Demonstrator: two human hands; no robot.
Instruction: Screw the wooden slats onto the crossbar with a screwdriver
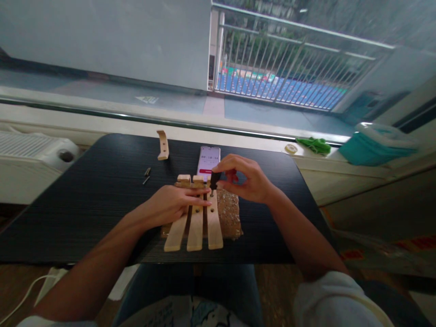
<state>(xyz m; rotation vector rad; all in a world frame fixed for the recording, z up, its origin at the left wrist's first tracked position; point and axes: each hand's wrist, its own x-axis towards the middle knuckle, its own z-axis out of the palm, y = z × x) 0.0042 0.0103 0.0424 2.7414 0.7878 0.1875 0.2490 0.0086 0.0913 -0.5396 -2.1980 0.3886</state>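
Observation:
Three pale wooden slats (195, 229) lie side by side on a cork sheet (230, 213) in the middle of a black table (85, 204). My left hand (172, 203) lies flat across the slats, fingers stretched out, pressing them down. My right hand (247, 178) is closed in a pinch on the dark handle of a small screwdriver (214, 180), held upright with its tip at a hole in the rightmost slat.
A phone (208, 160) with a lit screen lies just behind the slats. A curved wooden piece (163, 145) and two small dark screws (146, 175) lie at the back left. On the sill to the right are a tape roll (290, 148), green cloth (315, 145) and teal container (371, 145).

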